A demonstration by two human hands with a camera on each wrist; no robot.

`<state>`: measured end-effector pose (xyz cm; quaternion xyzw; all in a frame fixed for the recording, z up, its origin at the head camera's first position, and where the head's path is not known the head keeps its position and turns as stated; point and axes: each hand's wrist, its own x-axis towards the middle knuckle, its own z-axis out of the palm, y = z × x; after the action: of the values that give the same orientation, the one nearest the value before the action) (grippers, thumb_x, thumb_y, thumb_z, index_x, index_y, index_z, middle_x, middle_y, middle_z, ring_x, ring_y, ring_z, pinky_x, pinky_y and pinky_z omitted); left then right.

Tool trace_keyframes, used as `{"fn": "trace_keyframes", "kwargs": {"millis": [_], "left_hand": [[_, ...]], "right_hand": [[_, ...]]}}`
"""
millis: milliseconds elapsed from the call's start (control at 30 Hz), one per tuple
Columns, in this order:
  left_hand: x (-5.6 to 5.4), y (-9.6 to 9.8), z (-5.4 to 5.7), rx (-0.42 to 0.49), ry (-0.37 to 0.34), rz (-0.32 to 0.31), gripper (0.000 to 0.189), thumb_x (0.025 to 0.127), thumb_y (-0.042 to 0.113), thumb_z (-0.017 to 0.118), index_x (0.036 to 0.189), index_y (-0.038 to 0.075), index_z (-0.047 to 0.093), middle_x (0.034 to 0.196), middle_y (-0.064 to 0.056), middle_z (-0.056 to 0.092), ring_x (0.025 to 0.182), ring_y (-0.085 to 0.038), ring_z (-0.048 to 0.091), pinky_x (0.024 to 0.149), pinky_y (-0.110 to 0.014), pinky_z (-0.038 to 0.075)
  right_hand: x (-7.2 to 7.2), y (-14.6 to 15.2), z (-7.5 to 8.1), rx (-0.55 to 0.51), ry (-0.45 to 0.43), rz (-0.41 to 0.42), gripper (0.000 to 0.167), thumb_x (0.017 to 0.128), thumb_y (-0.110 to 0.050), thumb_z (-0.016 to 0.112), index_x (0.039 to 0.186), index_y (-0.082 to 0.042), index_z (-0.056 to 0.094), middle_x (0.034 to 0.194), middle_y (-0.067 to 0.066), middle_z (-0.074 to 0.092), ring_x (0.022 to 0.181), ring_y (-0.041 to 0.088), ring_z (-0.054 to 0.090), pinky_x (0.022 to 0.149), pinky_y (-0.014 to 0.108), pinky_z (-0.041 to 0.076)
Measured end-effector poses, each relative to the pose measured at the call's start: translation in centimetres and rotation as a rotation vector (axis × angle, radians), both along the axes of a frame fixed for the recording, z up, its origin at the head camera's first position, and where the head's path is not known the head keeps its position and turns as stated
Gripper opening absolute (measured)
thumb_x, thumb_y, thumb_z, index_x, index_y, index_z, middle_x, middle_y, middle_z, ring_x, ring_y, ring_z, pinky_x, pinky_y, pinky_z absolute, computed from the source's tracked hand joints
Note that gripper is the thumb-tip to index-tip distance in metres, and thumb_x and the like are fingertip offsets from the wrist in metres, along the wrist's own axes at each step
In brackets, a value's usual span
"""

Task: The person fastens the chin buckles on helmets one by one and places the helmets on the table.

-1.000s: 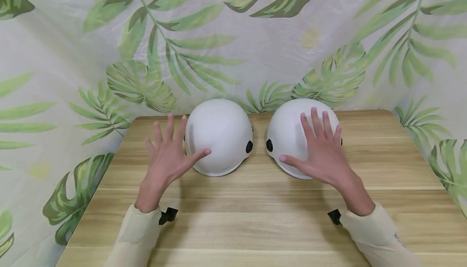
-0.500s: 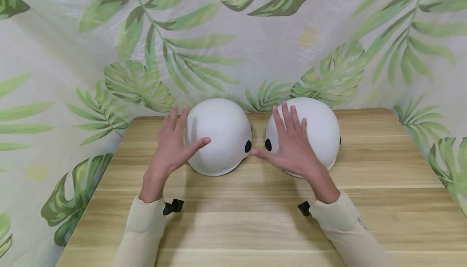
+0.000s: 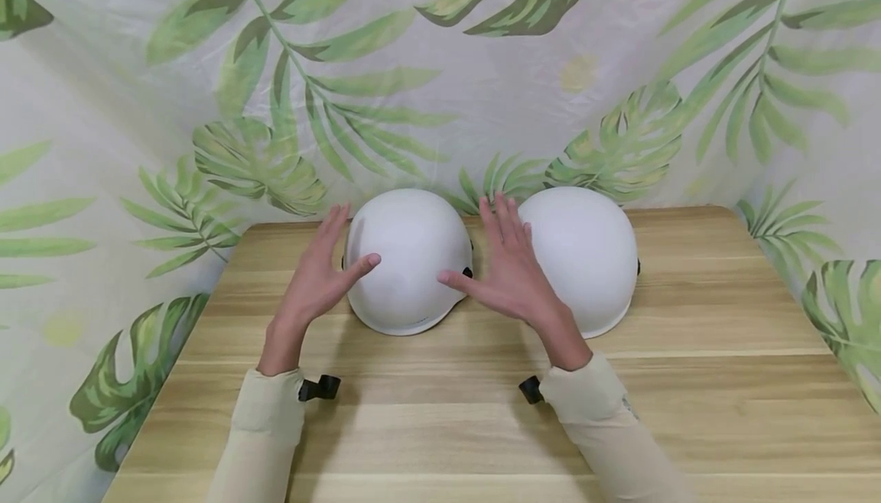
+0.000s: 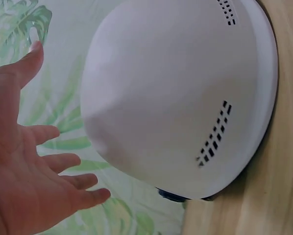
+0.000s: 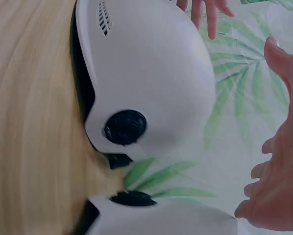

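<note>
Table (image 3: 427, 449), wood-grained, lies nearest, with two pale sleeves (image 3: 264, 426) over its near part. The left hand (image 3: 313, 281) stands at the left side of the left helmet (image 3: 409, 258); the right hand (image 3: 512, 277) is above the gap between that helmet and the right helmet (image 3: 585, 258). Fingers of both hands are released and extended, thumbs spread, grasping nothing. Both white helmets sit dome up, side by side on the far part of the table, before a leaf-printed cloth (image 3: 509, 90).

Step in hand is judged to be framing the left helmet for a two-handed hold. Good practice: set the palms level and opposite, lower both together, and press evenly low on the shell, since the smooth dome would likely let a high hold slip. The right hand needs care in the narrow gap, lest its back nudge the right helmet.

Head view has the left thumb overlapping the shell; the left wrist view shows that hand clear of it, cloth visible between, and reveals vents (image 4: 216, 134) near the rim. The right wrist view shows the left helmet's black disc (image 5: 125, 127) whole, facing a similar one on the right helmet; from the head, the first is mostly covered, the second hidden.
</note>
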<state>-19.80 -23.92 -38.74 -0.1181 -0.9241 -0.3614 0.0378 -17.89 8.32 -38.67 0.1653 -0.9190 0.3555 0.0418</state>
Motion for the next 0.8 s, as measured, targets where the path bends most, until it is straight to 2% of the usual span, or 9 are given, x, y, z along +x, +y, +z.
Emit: {"fn": "trace_keyframes", "kwargs": {"millis": [100,200,333,500,800], "left_hand": [[-0.3,-0.4,-0.6,0.079,-0.014,0.008,0.094,0.1,0.05,0.071,0.172,0.026,0.016,0.18,-0.006,0.013,0.167,-0.036,0.012,0.127,-0.069,0.025],[-0.6,-0.7,-1.2,0.189,-0.047,0.01,0.087,0.103,0.044,0.069,0.172,0.026,0.019,0.18,-0.005,0.016,0.166,-0.036,0.016,0.128,-0.065,0.029],[-0.7,-1.2,-1.8,0.319,-0.114,0.009,0.08,0.105,0.041,0.066,0.171,0.028,0.021,0.179,-0.005,0.016,0.165,-0.038,0.019,0.129,-0.065,0.026],[-1.0,-1.5,-2.3,0.406,-0.184,0.008,0.079,0.106,0.039,0.065,0.171,0.029,0.021,0.18,-0.001,0.013,0.166,-0.037,0.018,0.129,-0.065,0.025],[-1.5,-1.8,-3.0,0.463,-0.208,0.002,0.079,0.105,0.029,0.068,0.171,0.022,0.024,0.179,-0.001,0.017,0.165,-0.035,0.02,0.13,-0.06,0.025]], "right_hand": [[-0.6,-0.7,-0.7,-0.065,-0.035,0.022,0.121,0.089,-0.069,0.072,0.173,-0.02,0.0,0.18,0.0,-0.016,0.167,0.023,-0.017,0.134,0.064,0.002],[-1.3,-1.3,-1.5,-0.128,-0.079,0.045,0.118,0.091,-0.07,0.069,0.173,-0.019,0.001,0.18,-0.001,-0.014,0.168,0.026,-0.011,0.132,0.066,0.012],[-2.0,-1.9,-2.5,-0.177,-0.116,0.069,0.115,0.092,-0.069,0.069,0.173,-0.016,0.005,0.181,0.002,-0.008,0.168,0.031,0.003,0.129,0.065,0.025],[-2.5,-2.2,-3.3,-0.218,-0.139,0.081,0.111,0.094,-0.06,0.072,0.172,-0.013,0.008,0.181,0.007,-0.001,0.168,0.033,0.008,0.13,0.063,0.024],[-3.0,-2.7,-4.2,-0.254,-0.184,0.066,0.104,0.097,-0.049,0.074,0.172,-0.012,0.012,0.18,0.01,0.009,0.167,0.032,0.014,0.132,0.059,0.024]]}}
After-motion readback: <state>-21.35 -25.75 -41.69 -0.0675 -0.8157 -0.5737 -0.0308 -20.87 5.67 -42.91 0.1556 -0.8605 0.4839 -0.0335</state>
